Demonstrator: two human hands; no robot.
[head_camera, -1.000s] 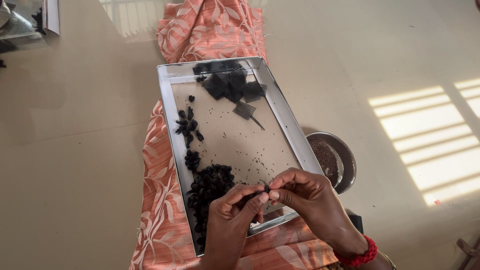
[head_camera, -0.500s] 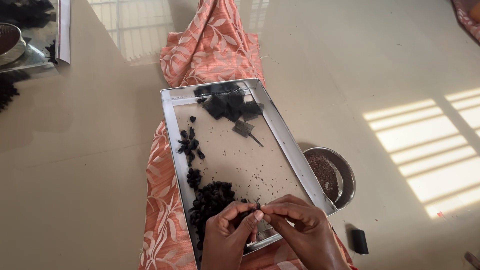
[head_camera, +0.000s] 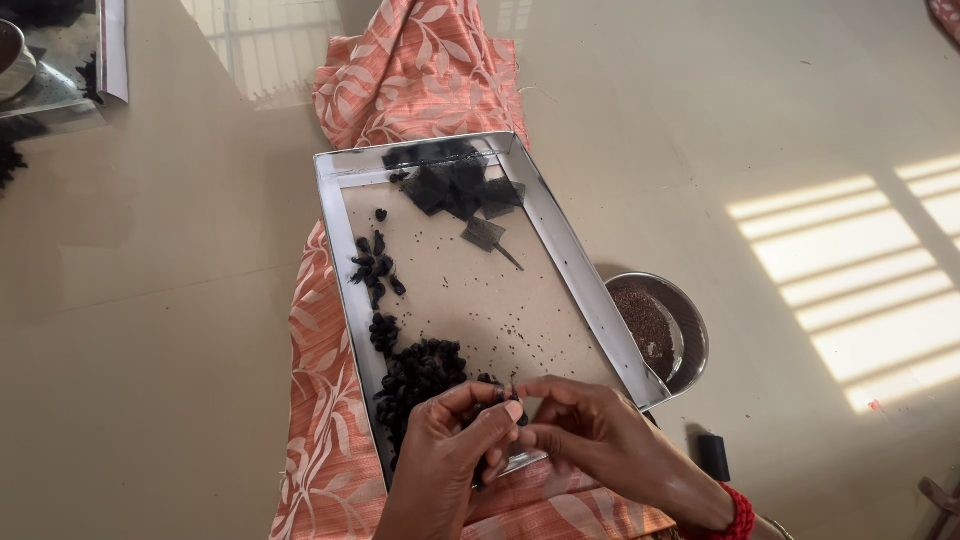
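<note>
Both hands, the left hand (head_camera: 450, 450) and the right hand (head_camera: 600, 440), pinched one small black pod (head_camera: 505, 396) together above the steel tray (head_camera: 590, 290), beside the pile of pods (head_camera: 420, 372).

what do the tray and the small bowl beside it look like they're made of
The tray looks like thin bright metal, probably steel: its rim shines and reflects. Its floor is matt tan, perhaps a card liner. The small bowl looks like polished metal too, its rim glinting.

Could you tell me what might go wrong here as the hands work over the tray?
The small dark piece pinched between both hands' fingertips could slip and scatter. The rectangular metal tray rests on orange patterned cloth, so it might tilt. The round steel bowl of brown grains touching its edge could be knocked.
</note>
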